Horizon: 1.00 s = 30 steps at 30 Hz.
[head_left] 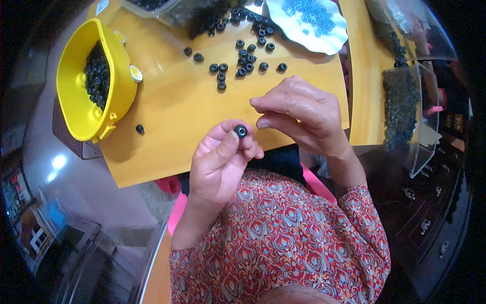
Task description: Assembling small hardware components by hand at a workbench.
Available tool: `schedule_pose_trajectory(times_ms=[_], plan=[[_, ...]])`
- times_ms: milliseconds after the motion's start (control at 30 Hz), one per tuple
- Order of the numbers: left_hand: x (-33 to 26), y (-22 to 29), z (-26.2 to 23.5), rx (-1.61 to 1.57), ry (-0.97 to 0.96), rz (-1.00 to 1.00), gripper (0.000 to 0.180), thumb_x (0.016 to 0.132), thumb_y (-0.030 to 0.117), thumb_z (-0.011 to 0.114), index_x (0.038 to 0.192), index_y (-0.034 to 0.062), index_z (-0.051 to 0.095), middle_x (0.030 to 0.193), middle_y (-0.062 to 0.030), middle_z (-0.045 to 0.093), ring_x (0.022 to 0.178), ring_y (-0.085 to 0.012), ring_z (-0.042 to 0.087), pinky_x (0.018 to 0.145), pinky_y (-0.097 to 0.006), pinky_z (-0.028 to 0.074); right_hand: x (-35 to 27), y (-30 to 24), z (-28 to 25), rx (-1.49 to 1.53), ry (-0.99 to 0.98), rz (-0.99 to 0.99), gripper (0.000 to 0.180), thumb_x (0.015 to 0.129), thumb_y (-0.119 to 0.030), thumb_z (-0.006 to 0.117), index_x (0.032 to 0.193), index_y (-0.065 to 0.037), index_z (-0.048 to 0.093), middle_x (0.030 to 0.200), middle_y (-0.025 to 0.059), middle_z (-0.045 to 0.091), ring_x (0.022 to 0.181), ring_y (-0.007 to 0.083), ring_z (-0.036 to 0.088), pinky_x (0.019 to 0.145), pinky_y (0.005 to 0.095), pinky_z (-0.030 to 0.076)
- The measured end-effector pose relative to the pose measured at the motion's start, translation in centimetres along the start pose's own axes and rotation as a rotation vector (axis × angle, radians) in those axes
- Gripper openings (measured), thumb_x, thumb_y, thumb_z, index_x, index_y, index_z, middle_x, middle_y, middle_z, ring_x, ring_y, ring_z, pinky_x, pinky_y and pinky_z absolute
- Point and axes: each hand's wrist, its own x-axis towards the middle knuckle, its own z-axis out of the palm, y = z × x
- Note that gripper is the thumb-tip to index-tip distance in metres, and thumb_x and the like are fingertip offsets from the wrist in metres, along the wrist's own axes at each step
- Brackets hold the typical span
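Between the thumb and fingers of my left hand [213, 169] is a small black round cap [240, 131], its round end facing up with a pale ring inside. My right hand [310, 116] hovers just to the right of it, above the near part of the table. Its thumb and forefinger are apart, and nothing shows between them. Several loose black caps [242, 72] of the same kind lie scattered beyond my hands. One more black cap [140, 129] lies by itself to the left.
A yellow tub [65, 83] holding many small black pieces stands at the left of the yellow table [167, 96]. At the far right lies a white wavy-edged plate [331, 44] with small clear bluish pieces [311, 17]. A clear box [420, 101] of dark pieces stands farther right.
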Motion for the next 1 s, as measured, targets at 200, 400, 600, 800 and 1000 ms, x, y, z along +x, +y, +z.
schedule_pose_trajectory(times_ms=[200,400,600,800,1000], plan=[[0.3,0.2,-0.9,-0.051,0.037,-0.005,0.025,0.091,0.021,0.059,0.106,0.0011,0.057,0.085,-0.0063,0.055,0.079,-0.0184,0.052,0.079,-0.036,0.044,0.8,3.5,-0.2,-0.274,0.041,-0.029,0.024,0.07,-0.004,0.075,0.093,-0.006,0.068,0.077,0.0065,0.062,0.067,0.0213,0.058,0.06,0.031,0.046],[0.5,0.7,-2.0,-0.099,0.028,-0.008,0.025,0.091,0.021,0.058,0.106,0.0011,0.056,0.087,-0.0068,0.054,0.078,-0.0182,0.052,0.079,-0.037,0.042,3.4,7.4,-0.2,-0.437,0.02,-0.035,0.01,0.074,-0.007,0.066,0.083,-0.006,0.064,0.071,0.0064,0.058,0.068,0.025,0.058,0.06,0.0363,0.044],[0.8,1.2,-2.5,-0.113,0.037,0.01,0.025,0.092,0.022,0.058,0.106,0.0014,0.056,0.089,-0.0073,0.054,0.079,-0.0181,0.051,0.079,-0.037,0.042,6.6,9.4,1.3,-0.437,-0.007,-0.121,0.008,0.073,-0.008,0.068,0.08,-0.006,0.063,0.069,0.0085,0.057,0.069,0.0269,0.059,0.061,0.0385,0.045],[1.0,1.5,-2.5,-0.124,0.051,-0.006,0.024,0.092,0.021,0.057,0.106,0.0008,0.056,0.088,-0.0071,0.055,0.08,-0.0186,0.052,0.08,-0.037,0.042,8.8,11.0,3.7,-0.5,-0.056,-0.184,0.008,0.075,-0.015,0.065,0.073,-0.008,0.061,0.07,0.0076,0.054,0.072,0.0269,0.057,0.063,0.0404,0.044],[0.9,1.8,-2.6,-0.119,0.067,0.023,0.025,0.093,0.021,0.056,0.106,-0.0003,0.055,0.087,-0.0067,0.055,0.08,-0.0184,0.052,0.08,-0.036,0.042,9.7,11.5,5.0,-0.702,-0.144,-0.196,0.006,0.075,-0.016,0.059,0.074,-0.011,0.062,0.077,0.0054,0.054,0.081,0.0237,0.056,0.072,0.0362,0.042]])
